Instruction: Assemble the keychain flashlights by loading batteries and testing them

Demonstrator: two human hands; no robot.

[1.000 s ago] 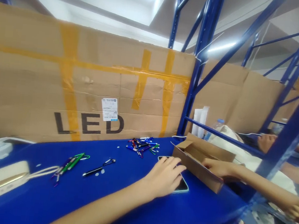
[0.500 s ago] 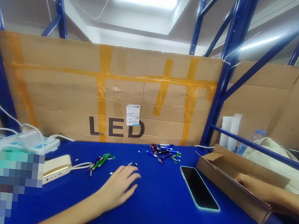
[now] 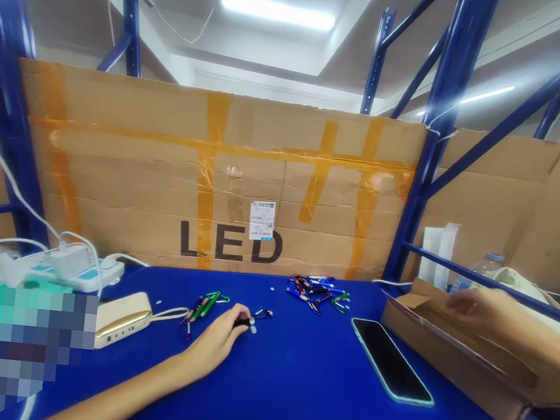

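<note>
My left hand (image 3: 226,332) is closed with thumb and fingers around a small black keychain flashlight (image 3: 244,322) on the blue tabletop; a carabiner clip (image 3: 263,314) extends from it to the right. Just left of that hand lie several similar pieces, green ones (image 3: 209,304) among them, with clips. My right hand (image 3: 481,307) hovers over the open cardboard box (image 3: 457,369) on the right; motion smears its fingers, so whatever they may hold is not visible.
A mixed pile of coloured clip pieces (image 3: 316,291) lies near the cardboard wall (image 3: 138,183). The phone (image 3: 392,359) rests left of the box. At left are a cream power bank (image 3: 123,319) with a strap and a white power strip (image 3: 71,266). Blue rack posts (image 3: 427,145) frame the table.
My left hand has closed on the black keychain flashlight. My right hand has risen out of the cardboard box and is now above it. The whole view has shifted slightly.
</note>
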